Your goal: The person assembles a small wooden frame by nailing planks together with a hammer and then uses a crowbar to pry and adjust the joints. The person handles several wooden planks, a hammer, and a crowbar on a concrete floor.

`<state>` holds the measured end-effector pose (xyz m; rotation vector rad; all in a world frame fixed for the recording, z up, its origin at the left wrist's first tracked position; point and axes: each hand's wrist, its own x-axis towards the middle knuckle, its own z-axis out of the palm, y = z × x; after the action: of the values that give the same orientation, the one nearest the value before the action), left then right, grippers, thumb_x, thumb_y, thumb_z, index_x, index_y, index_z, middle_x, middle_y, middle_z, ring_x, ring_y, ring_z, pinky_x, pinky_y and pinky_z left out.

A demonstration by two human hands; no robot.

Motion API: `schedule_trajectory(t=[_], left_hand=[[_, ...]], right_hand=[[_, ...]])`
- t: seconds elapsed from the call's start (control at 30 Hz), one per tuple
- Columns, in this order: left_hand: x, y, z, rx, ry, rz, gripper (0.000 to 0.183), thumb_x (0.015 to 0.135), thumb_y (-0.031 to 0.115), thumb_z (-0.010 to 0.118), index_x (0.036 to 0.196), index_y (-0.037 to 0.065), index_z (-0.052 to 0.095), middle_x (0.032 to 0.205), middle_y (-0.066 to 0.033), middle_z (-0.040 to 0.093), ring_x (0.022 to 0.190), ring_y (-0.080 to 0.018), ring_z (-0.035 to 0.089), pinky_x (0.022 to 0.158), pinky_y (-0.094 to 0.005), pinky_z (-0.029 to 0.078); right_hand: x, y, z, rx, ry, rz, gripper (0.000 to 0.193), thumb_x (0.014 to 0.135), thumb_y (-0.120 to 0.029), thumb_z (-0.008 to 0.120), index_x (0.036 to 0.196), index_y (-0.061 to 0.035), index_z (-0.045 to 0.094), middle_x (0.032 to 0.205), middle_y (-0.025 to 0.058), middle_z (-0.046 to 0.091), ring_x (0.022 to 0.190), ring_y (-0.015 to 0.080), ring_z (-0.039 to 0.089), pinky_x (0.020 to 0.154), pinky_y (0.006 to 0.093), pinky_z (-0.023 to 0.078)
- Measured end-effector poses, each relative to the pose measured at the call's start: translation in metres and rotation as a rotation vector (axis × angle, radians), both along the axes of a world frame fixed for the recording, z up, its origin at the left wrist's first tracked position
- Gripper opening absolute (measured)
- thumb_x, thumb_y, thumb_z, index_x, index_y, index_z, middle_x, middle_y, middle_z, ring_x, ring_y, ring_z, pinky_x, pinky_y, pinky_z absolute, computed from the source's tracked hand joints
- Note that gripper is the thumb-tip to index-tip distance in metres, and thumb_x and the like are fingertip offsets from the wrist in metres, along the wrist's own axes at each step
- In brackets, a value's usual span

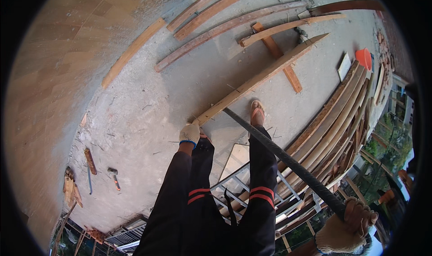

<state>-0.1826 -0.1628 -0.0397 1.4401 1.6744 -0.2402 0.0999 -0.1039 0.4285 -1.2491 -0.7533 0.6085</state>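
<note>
My left hand (190, 133), in a pale work glove with a blue cuff, is closed on the near end of a long wooden beam (265, 75). The beam slants away to the upper right, over a crossing timber (291, 77), and thin nails stick out of it. At the lower right, my gloved right hand (345, 231) is wrapped round a long dark ribbed metal bar (288, 159). The bar's far tip meets the beam's side a little beyond my left hand; whether it hooks on a nail I cannot tell.
Several loose timbers (225, 29) lie on the concrete floor ahead. To the right are a stack of long boards (333, 114), an orange bucket (363, 58) and a metal ladder (234, 184). A hammer (115, 179) lies at the left, near the wood-panelled wall (49, 98).
</note>
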Motion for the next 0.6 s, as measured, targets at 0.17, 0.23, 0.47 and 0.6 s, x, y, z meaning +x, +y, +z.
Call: schedule_trajectory(t=[0.17, 0.23, 0.47, 0.6], left_hand=[[0.003, -0.007, -0.002, -0.015, 0.079, -0.049, 0.03, 0.096, 0.025, 0.044, 0.112, 0.008, 0.063, 0.096, -0.0244, 0.07, 0.09, -0.0428, 0.069, 0.077, -0.0531, 0.054], [0.003, -0.007, -0.001, -0.002, 0.085, -0.078, 0.029, 0.093, 0.023, 0.05, 0.112, 0.006, 0.063, 0.095, -0.0242, 0.07, 0.089, -0.0431, 0.069, 0.078, -0.0533, 0.054], [-0.005, 0.008, 0.0, -0.043, 0.109, -0.205, 0.028, 0.09, 0.024, 0.058, 0.107, 0.004, 0.063, 0.093, -0.0232, 0.07, 0.092, -0.0432, 0.068, 0.082, -0.0534, 0.053], [-0.02, 0.028, 0.0, -0.05, 0.165, -0.25, 0.029, 0.088, 0.028, 0.059, 0.104, 0.004, 0.064, 0.094, -0.023, 0.07, 0.093, -0.0431, 0.068, 0.082, -0.0525, 0.053]], right_hand=[[-0.025, -0.022, -0.102, -0.01, 0.167, 0.0, 0.008, 0.091, -0.004, 0.052, 0.096, -0.0086, 0.054, 0.056, -0.0053, 0.031, 0.05, 0.0073, 0.032, 0.057, 0.0266, 0.035], [-0.017, -0.032, -0.109, 0.048, 0.189, 0.039, 0.006, 0.09, -0.004, 0.052, 0.091, -0.0098, 0.053, 0.054, -0.0053, 0.032, 0.047, 0.0072, 0.033, 0.053, 0.0259, 0.035], [0.036, -0.022, -0.121, -0.04, 0.181, -0.093, 0.005, 0.087, -0.006, 0.059, 0.087, -0.0089, 0.055, 0.055, -0.0041, 0.035, 0.047, 0.0081, 0.035, 0.049, 0.0266, 0.034], [0.098, -0.045, -0.146, -0.121, 0.267, -0.185, 0.004, 0.091, -0.008, 0.056, 0.088, -0.0077, 0.054, 0.057, -0.0047, 0.035, 0.05, 0.0068, 0.035, 0.052, 0.0257, 0.036]])
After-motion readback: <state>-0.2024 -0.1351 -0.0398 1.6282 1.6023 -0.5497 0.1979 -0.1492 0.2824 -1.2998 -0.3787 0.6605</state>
